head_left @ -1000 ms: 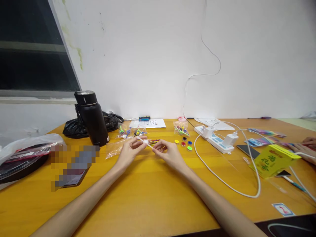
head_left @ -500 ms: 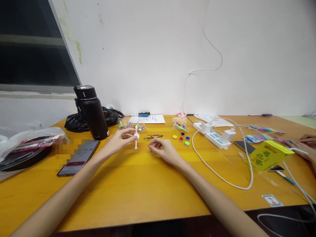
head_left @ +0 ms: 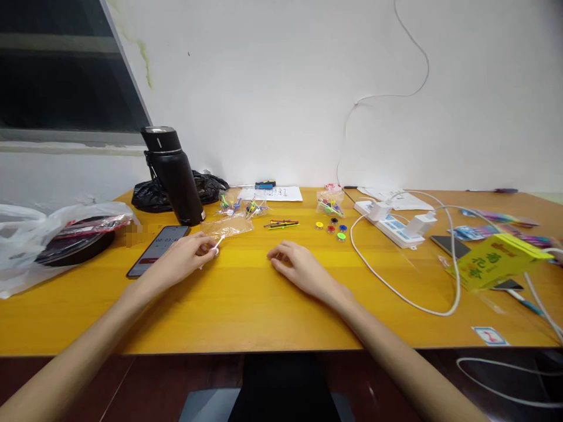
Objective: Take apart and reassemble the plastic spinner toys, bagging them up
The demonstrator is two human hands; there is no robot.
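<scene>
My left hand (head_left: 190, 256) pinches a white plastic stick with a round middle (head_left: 219, 245), holding it tilted, low over the yellow wooden table. Fingers cover part of the stick. My right hand (head_left: 301, 268) rests by the table surface, its fingers loosely curled and apart from the thumb, with nothing visible in them. Ahead of the hands lies a small bunch of thin coloured sticks (head_left: 281, 224). Several small round coloured discs (head_left: 331, 229) lie to the right of it. A flat clear plastic bag (head_left: 231, 226) is just beyond my left hand.
Left of my hands are a phone (head_left: 153, 249), a black bottle (head_left: 178, 184) and a white plastic bag (head_left: 17, 246). Small bags of coloured parts (head_left: 255, 206) lie farther back. To the right stand a power strip (head_left: 398, 231) with white cables and a yellow box (head_left: 497, 261).
My left hand has drawn back left and lower with the white stick, which now tilts instead of standing upright. The view has shifted, and the clear bag has come into sight.
</scene>
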